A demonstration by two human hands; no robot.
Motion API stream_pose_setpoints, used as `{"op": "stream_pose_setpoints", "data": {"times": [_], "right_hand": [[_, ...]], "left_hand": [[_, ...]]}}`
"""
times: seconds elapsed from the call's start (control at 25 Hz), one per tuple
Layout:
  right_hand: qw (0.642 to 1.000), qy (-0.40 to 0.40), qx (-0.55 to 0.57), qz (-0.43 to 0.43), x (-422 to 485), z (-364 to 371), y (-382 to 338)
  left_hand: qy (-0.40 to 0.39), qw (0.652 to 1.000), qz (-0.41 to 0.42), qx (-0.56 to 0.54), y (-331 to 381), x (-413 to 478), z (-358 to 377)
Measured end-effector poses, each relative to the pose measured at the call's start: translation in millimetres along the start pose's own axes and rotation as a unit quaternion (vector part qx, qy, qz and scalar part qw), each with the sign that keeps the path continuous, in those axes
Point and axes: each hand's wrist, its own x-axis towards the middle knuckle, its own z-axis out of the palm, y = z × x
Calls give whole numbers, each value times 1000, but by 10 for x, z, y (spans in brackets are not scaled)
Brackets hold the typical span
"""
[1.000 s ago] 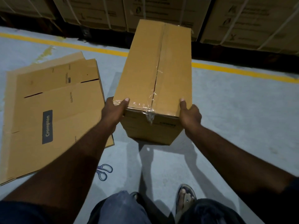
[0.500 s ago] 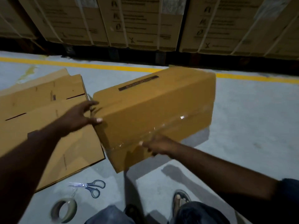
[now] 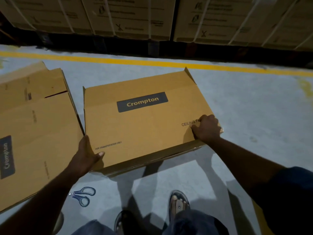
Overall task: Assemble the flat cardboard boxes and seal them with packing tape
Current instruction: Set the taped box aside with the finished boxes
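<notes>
An assembled brown cardboard box point(image 3: 144, 126) lies in front of me on the floor, its wide face with a dark "Crompton" label turned up. My left hand point(image 3: 86, 155) grips the box's near left corner, thumb on the top face. My right hand point(image 3: 207, 128) grips the near right corner, fingers curled over the edge beside the "CEILING" print. A flap stands up at the box's far right end. A stack of flat cardboard boxes point(image 3: 33, 126) lies on the floor to the left, touching the box's left edge.
Blue-handled scissors point(image 3: 83, 195) lie on the grey floor near my left forearm. My sandalled feet point(image 3: 178, 203) are just below the box. A yellow floor line point(image 3: 169, 63) runs across behind it, and strapped cartons point(image 3: 135, 17) are stacked along the back.
The box was turned from standing lengthwise with its taped seam up, through a tilted side position, to lying crosswise with the label face up. Both hands shifted to its near corners.
</notes>
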Motion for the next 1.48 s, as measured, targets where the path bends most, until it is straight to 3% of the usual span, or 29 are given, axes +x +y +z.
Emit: {"op": "stream_pose_setpoints", "data": {"times": [0.12, 0.32, 0.4, 0.52, 0.64, 0.76, 0.88, 1.04, 1.16, 1.32, 1.48], "right_hand": [[995, 17, 38, 92, 218, -42, 147], [959, -75, 227, 151, 622, -87, 229], [956, -47, 236, 170, 637, -144, 137], [942, 12, 268, 201, 616, -236, 82], [873, 40, 452, 180, 639, -184, 286], [789, 1, 581, 199, 525, -147, 396], [796, -99, 558, 212, 285, -149, 433], [787, -223, 520, 245, 157, -41, 563], [782, -216, 537, 231, 126, 45, 637], [777, -181, 584, 146, 156, -52, 651], [809, -129, 569, 66, 190, -471, 489]], "left_hand": [[45, 997, -28, -47, 82, 202, 16], [84, 971, -145, -172, 341, 632, 67], [129, 960, -154, -194, 379, 701, 124], [180, 961, -98, -186, 512, 722, 131], [250, 947, -2, -202, 643, 646, 29], [277, 913, 52, -296, 682, 483, -141], [193, 893, -23, -407, 460, 351, -258], [97, 904, -142, -392, -29, 283, -283], [136, 895, -133, -403, -173, 222, -248], [218, 848, -79, -477, -182, 250, -403], [228, 894, -15, -385, -88, 270, -718]]}}
